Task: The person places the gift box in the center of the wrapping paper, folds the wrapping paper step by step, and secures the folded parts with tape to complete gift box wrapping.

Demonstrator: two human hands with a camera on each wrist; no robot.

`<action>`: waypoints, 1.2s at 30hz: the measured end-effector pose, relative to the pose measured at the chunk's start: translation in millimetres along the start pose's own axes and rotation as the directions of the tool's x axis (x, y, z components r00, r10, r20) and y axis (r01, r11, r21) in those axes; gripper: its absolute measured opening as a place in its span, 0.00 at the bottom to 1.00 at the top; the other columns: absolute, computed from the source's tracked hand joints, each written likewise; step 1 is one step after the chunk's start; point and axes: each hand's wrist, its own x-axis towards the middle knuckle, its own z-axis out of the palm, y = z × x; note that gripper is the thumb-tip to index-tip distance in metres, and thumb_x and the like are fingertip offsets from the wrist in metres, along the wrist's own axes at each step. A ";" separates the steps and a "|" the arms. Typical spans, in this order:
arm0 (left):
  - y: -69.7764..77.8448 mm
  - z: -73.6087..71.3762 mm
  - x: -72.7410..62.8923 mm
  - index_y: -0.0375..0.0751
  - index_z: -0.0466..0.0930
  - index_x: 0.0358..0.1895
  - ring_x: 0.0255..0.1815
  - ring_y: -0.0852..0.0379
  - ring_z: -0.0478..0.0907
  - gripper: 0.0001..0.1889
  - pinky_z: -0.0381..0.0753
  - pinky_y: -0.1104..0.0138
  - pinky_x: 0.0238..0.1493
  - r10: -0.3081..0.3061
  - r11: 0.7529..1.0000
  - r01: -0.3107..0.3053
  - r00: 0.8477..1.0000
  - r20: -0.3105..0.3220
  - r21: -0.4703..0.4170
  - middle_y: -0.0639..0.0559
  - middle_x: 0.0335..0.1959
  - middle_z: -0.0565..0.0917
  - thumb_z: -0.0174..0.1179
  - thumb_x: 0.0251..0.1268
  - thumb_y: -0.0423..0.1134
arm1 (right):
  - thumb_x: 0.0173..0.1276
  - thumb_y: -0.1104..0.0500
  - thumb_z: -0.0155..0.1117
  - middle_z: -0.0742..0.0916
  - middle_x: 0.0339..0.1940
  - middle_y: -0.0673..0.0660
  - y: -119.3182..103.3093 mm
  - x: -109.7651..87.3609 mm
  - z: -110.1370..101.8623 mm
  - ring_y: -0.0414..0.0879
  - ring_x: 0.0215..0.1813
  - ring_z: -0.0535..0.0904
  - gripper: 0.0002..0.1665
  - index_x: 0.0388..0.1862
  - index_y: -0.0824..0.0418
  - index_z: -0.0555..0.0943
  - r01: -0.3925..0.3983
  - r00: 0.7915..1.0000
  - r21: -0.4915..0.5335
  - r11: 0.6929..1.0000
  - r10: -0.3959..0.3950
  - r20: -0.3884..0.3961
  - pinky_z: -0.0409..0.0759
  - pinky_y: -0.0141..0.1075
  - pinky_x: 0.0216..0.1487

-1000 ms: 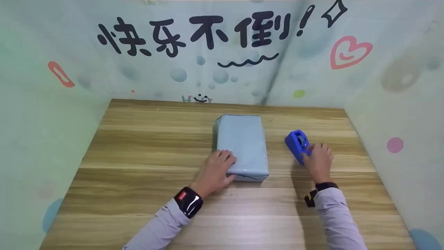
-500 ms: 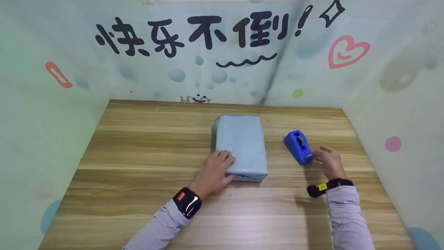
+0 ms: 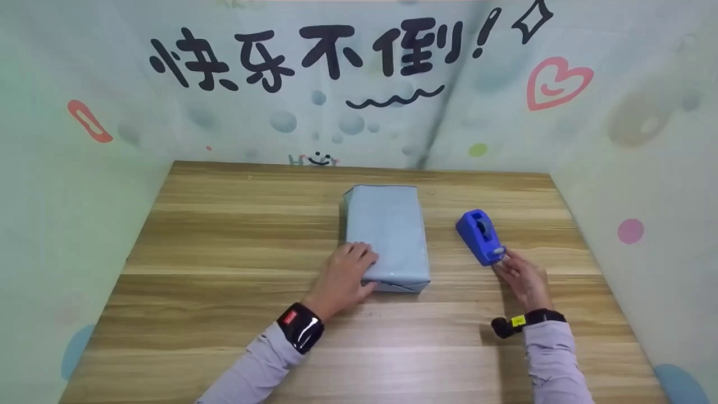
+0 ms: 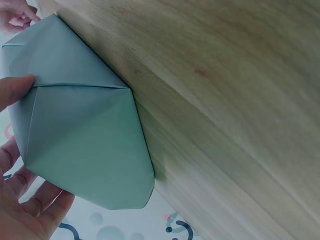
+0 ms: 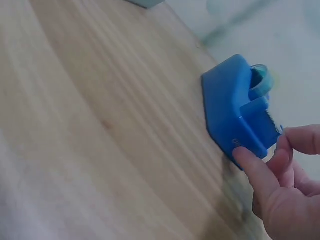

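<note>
A box wrapped in pale blue paper (image 3: pixel 387 230) lies on the wooden table, its folded end facing the near side. My left hand (image 3: pixel 343 279) holds its near left corner. In the left wrist view the thumb (image 4: pixel 17 90) presses on the folded end while the fingers (image 4: pixel 57 207) lie along the adjoining face. To the right stands a blue tape dispenser (image 3: pixel 478 237) with a clear roll in it. My right hand (image 3: pixel 527 281) is at its cutter end, pinching the end of the tape (image 5: pixel 280 131). One fingertip (image 5: pixel 242 154) touches the dispenser's side.
The wooden table (image 3: pixel 235 224) is bordered by printed fabric walls at the back (image 3: pixel 235 123) and both sides. Its far edge runs a short way behind the box.
My right hand drew back right from the dispenser, then returned to its cutter end, turned more palm-up. The left hand and box have kept their place; the whole head view shifted slightly left.
</note>
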 end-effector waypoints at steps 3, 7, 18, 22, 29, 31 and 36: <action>-0.2 0.1 -0.1 0.46 0.75 0.50 0.51 0.51 0.73 0.25 0.73 0.60 0.55 -0.002 1.000 0.002 1.000 0.003 0.000 0.49 0.50 0.77 0.64 0.52 0.55 | 0.64 0.74 0.52 0.85 0.26 0.49 6.7 1.8 4.0 0.40 0.31 0.82 0.16 0.27 0.61 0.84 0.098 0.994 -0.154 0.983 -0.105 -0.039 0.81 0.33 0.49; 0.2 -0.8 -0.3 0.46 0.75 0.50 0.51 0.51 0.73 0.25 0.73 0.60 0.55 -0.004 1.000 0.004 1.000 0.005 -0.007 0.49 0.50 0.77 0.64 0.52 0.55 | 0.64 0.69 0.55 0.82 0.25 0.46 11.5 5.9 6.6 0.33 0.28 0.78 0.09 0.40 0.69 0.80 0.241 0.940 -0.627 0.741 -0.339 -0.039 0.79 0.24 0.36; -0.2 -2.1 0.7 0.47 0.75 0.50 0.52 0.52 0.72 0.25 0.71 0.60 0.57 0.010 1.000 -0.010 1.000 0.027 0.017 0.50 0.50 0.77 0.63 0.52 0.57 | 0.57 0.75 0.58 0.82 0.30 0.70 9.2 -10.4 14.2 0.59 0.33 0.76 0.24 0.55 0.75 0.73 0.395 0.729 -0.918 -0.040 -0.595 0.340 0.72 0.46 0.36; -0.9 -2.4 0.1 0.47 0.75 0.49 0.51 0.52 0.73 0.24 0.72 0.61 0.56 0.005 1.000 -0.006 1.000 0.028 0.012 0.50 0.50 0.77 0.63 0.52 0.56 | 0.55 0.76 0.61 0.82 0.29 0.66 28.0 -31.4 45.4 0.56 0.32 0.77 0.32 0.61 0.75 0.67 0.645 0.550 -0.760 -0.083 -0.640 0.537 0.74 0.42 0.37; -3.7 -1.5 -0.2 0.48 0.76 0.49 0.49 0.52 0.74 0.23 0.74 0.62 0.52 0.011 1.000 -0.011 1.000 0.003 0.000 0.50 0.49 0.78 0.63 0.52 0.56 | 0.47 0.72 0.70 0.83 0.28 0.52 88.5 -73.4 107.7 0.44 0.33 0.78 0.41 0.63 0.70 0.66 0.894 0.233 -0.364 -0.261 -0.422 0.876 0.75 0.38 0.45; -4.1 -1.4 -0.2 0.48 0.75 0.49 0.49 0.52 0.74 0.23 0.75 0.62 0.52 0.011 1.000 -0.011 1.000 0.002 0.002 0.50 0.49 0.78 0.63 0.53 0.56 | 0.47 0.68 0.72 0.81 0.29 0.50 103.3 -77.5 118.6 0.43 0.32 0.76 0.43 0.64 0.66 0.67 0.873 0.227 -0.353 -0.338 -0.360 0.905 0.76 0.38 0.42; -2.4 -2.1 1.0 0.48 0.75 0.51 0.51 0.52 0.73 0.23 0.74 0.62 0.53 0.012 1.000 -0.013 0.999 0.033 0.027 0.50 0.51 0.77 0.61 0.55 0.55 | 0.50 0.66 0.72 0.79 0.26 0.52 122.2 -74.4 133.1 0.46 0.31 0.70 0.40 0.63 0.61 0.68 0.789 0.178 -0.351 -0.504 -0.359 0.916 0.67 0.35 0.32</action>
